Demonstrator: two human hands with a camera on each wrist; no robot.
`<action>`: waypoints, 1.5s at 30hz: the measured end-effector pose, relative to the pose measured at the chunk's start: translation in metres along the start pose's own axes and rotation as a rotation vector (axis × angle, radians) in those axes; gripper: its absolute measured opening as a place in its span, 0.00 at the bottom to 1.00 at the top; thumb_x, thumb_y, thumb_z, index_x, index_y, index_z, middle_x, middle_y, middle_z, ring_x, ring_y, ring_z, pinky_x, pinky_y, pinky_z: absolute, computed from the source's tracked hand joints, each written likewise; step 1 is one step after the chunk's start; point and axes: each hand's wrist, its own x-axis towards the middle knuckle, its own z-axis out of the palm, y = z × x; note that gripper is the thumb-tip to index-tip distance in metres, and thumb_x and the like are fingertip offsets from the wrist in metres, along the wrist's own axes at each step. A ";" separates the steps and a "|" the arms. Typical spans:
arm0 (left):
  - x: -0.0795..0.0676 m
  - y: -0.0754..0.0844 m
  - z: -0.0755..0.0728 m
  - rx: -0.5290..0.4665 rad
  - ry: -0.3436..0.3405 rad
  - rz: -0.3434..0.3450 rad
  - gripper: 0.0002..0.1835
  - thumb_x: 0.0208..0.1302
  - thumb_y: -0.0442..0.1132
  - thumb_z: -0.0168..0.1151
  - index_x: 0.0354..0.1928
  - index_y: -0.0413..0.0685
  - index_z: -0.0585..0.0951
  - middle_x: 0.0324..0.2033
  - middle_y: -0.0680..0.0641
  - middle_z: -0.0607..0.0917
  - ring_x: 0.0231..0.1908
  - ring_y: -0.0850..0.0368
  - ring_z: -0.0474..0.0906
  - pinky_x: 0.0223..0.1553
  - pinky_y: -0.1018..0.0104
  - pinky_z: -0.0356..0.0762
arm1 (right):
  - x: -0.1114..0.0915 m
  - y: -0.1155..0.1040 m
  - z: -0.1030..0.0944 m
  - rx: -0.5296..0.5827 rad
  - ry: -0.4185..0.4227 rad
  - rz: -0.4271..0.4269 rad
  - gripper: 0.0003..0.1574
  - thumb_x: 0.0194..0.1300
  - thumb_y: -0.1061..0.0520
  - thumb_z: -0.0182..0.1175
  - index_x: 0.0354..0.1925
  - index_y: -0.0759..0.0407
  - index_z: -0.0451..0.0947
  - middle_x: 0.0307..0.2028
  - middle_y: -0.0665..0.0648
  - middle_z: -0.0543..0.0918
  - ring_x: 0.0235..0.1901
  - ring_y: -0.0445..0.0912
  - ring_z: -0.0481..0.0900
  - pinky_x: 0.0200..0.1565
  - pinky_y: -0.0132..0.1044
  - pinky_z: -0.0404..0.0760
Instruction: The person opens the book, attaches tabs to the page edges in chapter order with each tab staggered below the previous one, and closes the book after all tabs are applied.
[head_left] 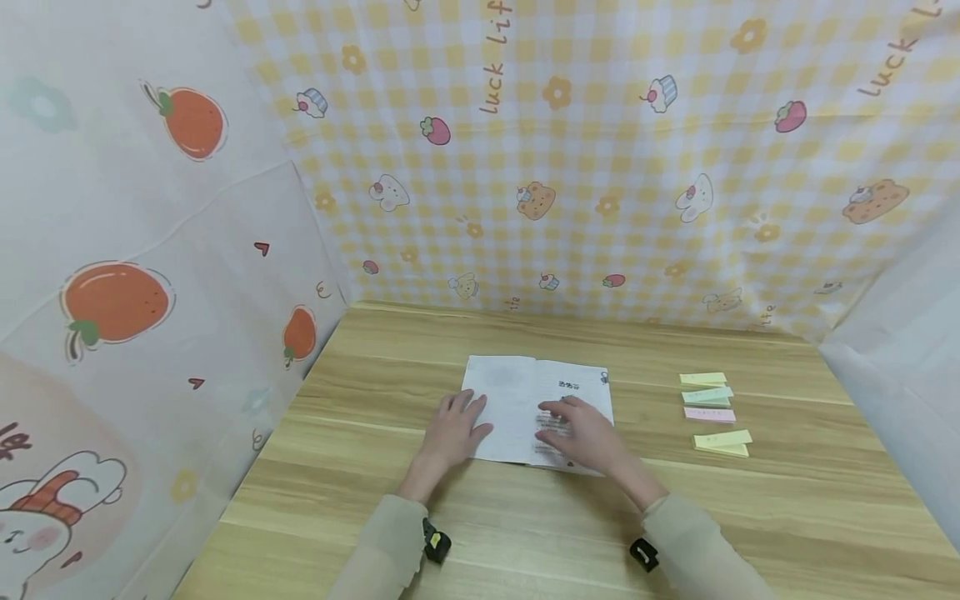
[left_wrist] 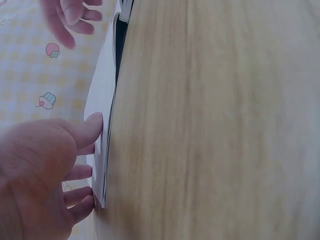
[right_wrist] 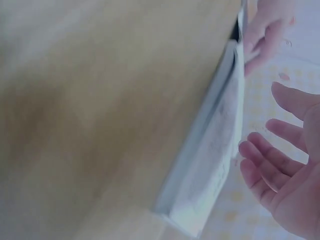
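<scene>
An open book (head_left: 512,429) lies on the wooden table, its left page mostly blank and its right page printed with dark text. My left hand (head_left: 450,433) rests on the left page near its outer edge, fingers spread; in the left wrist view the thumb and fingertips touch the paper (left_wrist: 102,95). My right hand (head_left: 588,433) is over the right page with relaxed, slightly bent fingers. In the right wrist view that hand (right_wrist: 285,165) hovers above the book (right_wrist: 210,165), holding nothing, and the page stack shows from its edge.
Right of the book lie several sticky-note pads: a yellow one (head_left: 702,379), a green one (head_left: 707,396), a pink one (head_left: 709,414) and another yellow one (head_left: 722,442) nearer me. A yellow checked cloth (head_left: 570,242) hangs behind the wooden table (head_left: 375,375).
</scene>
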 end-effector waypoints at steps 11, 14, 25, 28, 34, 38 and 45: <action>0.001 -0.002 0.003 0.012 -0.007 -0.010 0.27 0.76 0.47 0.56 0.70 0.41 0.72 0.68 0.34 0.69 0.65 0.32 0.64 0.64 0.40 0.66 | 0.009 0.016 -0.028 -0.013 0.059 -0.038 0.28 0.64 0.51 0.71 0.57 0.65 0.81 0.49 0.64 0.84 0.44 0.56 0.83 0.42 0.49 0.83; 0.001 -0.002 0.002 0.009 -0.011 -0.012 0.27 0.75 0.47 0.56 0.70 0.41 0.72 0.68 0.34 0.69 0.66 0.32 0.64 0.64 0.40 0.66 | 0.011 0.017 -0.035 0.004 0.058 -0.024 0.28 0.63 0.51 0.71 0.57 0.64 0.81 0.51 0.63 0.84 0.45 0.58 0.82 0.44 0.50 0.83; 0.002 -0.003 0.003 -0.009 -0.021 -0.028 0.27 0.76 0.48 0.56 0.70 0.42 0.72 0.69 0.34 0.68 0.67 0.32 0.62 0.66 0.39 0.63 | 0.018 0.022 -0.056 -0.033 0.052 0.024 0.29 0.63 0.52 0.72 0.59 0.64 0.79 0.54 0.65 0.81 0.49 0.60 0.81 0.47 0.54 0.82; 0.002 -0.003 0.003 -0.007 -0.023 -0.028 0.27 0.76 0.48 0.56 0.70 0.42 0.71 0.69 0.34 0.68 0.67 0.32 0.62 0.67 0.39 0.63 | 0.020 0.025 -0.062 -0.059 0.065 0.016 0.29 0.63 0.53 0.72 0.58 0.65 0.80 0.53 0.66 0.82 0.47 0.60 0.82 0.45 0.55 0.83; 0.001 -0.002 0.002 -0.027 -0.017 -0.025 0.27 0.75 0.47 0.56 0.70 0.42 0.72 0.69 0.34 0.68 0.67 0.31 0.61 0.67 0.38 0.63 | 0.024 0.033 -0.080 -0.071 0.052 0.042 0.32 0.65 0.50 0.70 0.61 0.65 0.77 0.56 0.66 0.80 0.49 0.61 0.81 0.46 0.56 0.82; 0.001 -0.003 0.001 -0.026 -0.017 -0.019 0.27 0.75 0.47 0.56 0.70 0.42 0.72 0.69 0.34 0.68 0.67 0.31 0.61 0.66 0.38 0.63 | 0.025 0.042 -0.092 -0.049 0.035 0.071 0.33 0.67 0.49 0.68 0.64 0.65 0.75 0.57 0.66 0.79 0.52 0.62 0.79 0.49 0.59 0.80; 0.002 -0.002 0.000 -0.011 -0.025 -0.019 0.27 0.75 0.48 0.56 0.70 0.42 0.72 0.69 0.34 0.68 0.68 0.32 0.62 0.66 0.39 0.64 | 0.026 0.061 -0.107 -0.059 0.041 0.045 0.32 0.67 0.53 0.68 0.64 0.64 0.75 0.58 0.68 0.79 0.53 0.65 0.78 0.52 0.62 0.78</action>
